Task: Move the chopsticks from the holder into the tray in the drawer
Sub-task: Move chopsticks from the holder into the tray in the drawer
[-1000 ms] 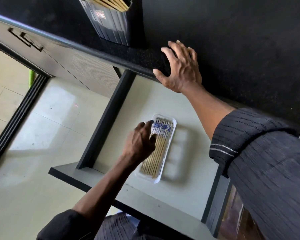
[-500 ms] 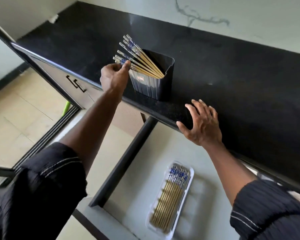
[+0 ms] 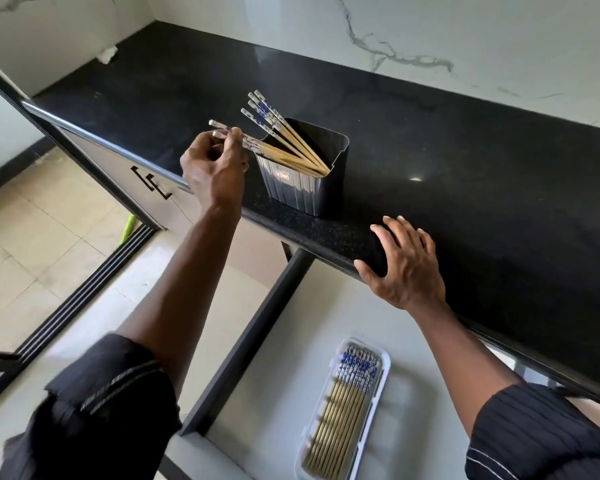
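Note:
A black holder point(image 3: 305, 181) stands on the black countertop point(image 3: 465, 174) near its front edge. Several wooden chopsticks point(image 3: 284, 133) with blue-and-white ends lean out of it to the left. My left hand point(image 3: 212, 164) pinches the patterned ends of two chopsticks point(image 3: 257, 147) whose tips are still inside the holder. Below, the drawer point(image 3: 281, 393) stands pulled out, and a white tray point(image 3: 371, 431) in it holds several chopsticks point(image 3: 343, 414) side by side. My right hand point(image 3: 406, 265) rests flat on the counter's front edge, holding nothing.
A marble wall rises behind the counter. A closed cabinet front with a black handle point(image 3: 151, 183) sits left of the drawer. Black floor rails point(image 3: 84, 289) and a green object point(image 3: 127, 228) lie on the tiled floor at left.
My left hand left the tray in the drawer, rose to the holder and closed on two chopsticks, drawing them slightly leftward. The view tilted up. My right hand stayed on the counter edge.

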